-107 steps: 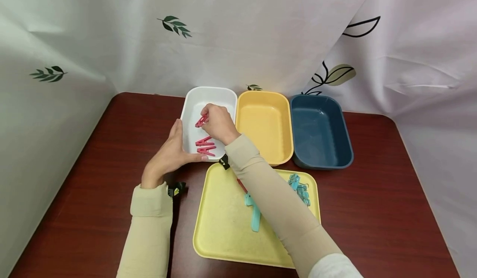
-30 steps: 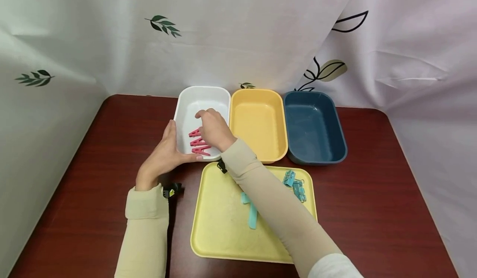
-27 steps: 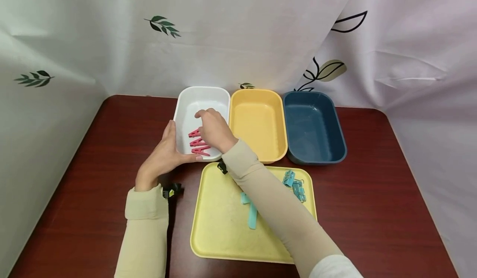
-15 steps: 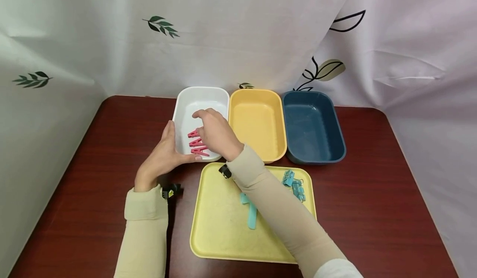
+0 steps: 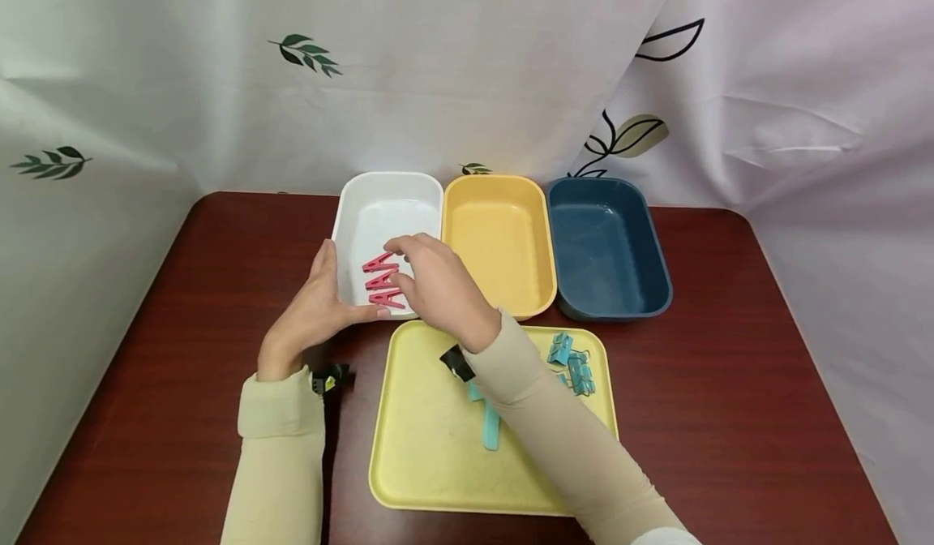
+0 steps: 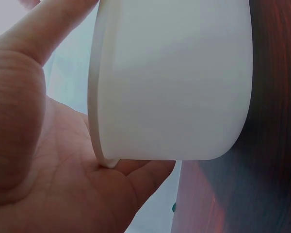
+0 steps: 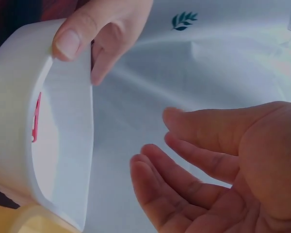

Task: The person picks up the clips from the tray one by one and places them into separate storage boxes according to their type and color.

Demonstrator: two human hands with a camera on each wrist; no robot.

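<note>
My left hand (image 5: 310, 314) holds the near left corner of the white bin (image 5: 352, 204), with the thumb over the front rim and the fingers along the left side. Inside that bin, three pink-red clothespins (image 5: 383, 280) lie in a row close to its near end. Above them hovers my right hand (image 5: 441, 285), fingers loosely bent; the right wrist view shows nothing between thumb and fingers. The left wrist view has the white bin's outer wall (image 6: 174, 87) against the left palm. Only one clothespin (image 7: 36, 119) shows in the right wrist view.
A yellow bin (image 5: 503, 245) and a dark blue bin (image 5: 609, 253) stand right of the white one. In front, a yellow tray (image 5: 430, 448) bears a large teal clip (image 5: 491, 427), partly hidden by my right arm, and several teal binder clips (image 5: 560, 349).
Earlier my right hand held a clothespin over the white bin; that clothespin now lies beside the other two. The right hand has let go and drawn back toward me. The left hand stays.
</note>
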